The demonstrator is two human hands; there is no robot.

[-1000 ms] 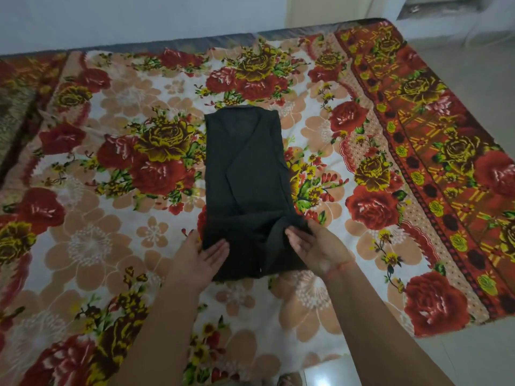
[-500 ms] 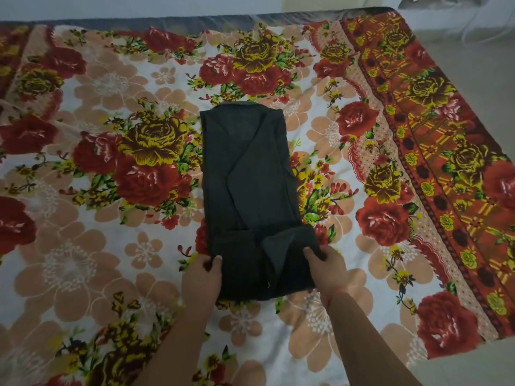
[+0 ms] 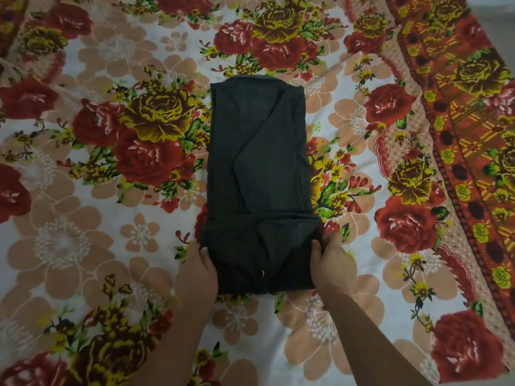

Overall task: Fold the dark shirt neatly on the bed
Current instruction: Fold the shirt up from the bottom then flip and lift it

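Note:
The dark shirt (image 3: 259,162) lies on the bed as a long narrow strip, collar end far from me, sides folded in. Its near end is doubled over into a thicker band. My left hand (image 3: 199,270) grips the left side of that band, thumb on top of the cloth. My right hand (image 3: 331,264) grips the right side the same way, fingers tucked under the edge.
The bed is covered by a floral sheet (image 3: 97,218) with red and yellow roses. A red patterned border (image 3: 462,151) runs down the right side. The bed's edge and pale floor (image 3: 501,341) show at the lower right.
Both hands went from lying on top of the near end to gripping its two sides. The near end is now folded over into a band. The camera has tilted down and closer.

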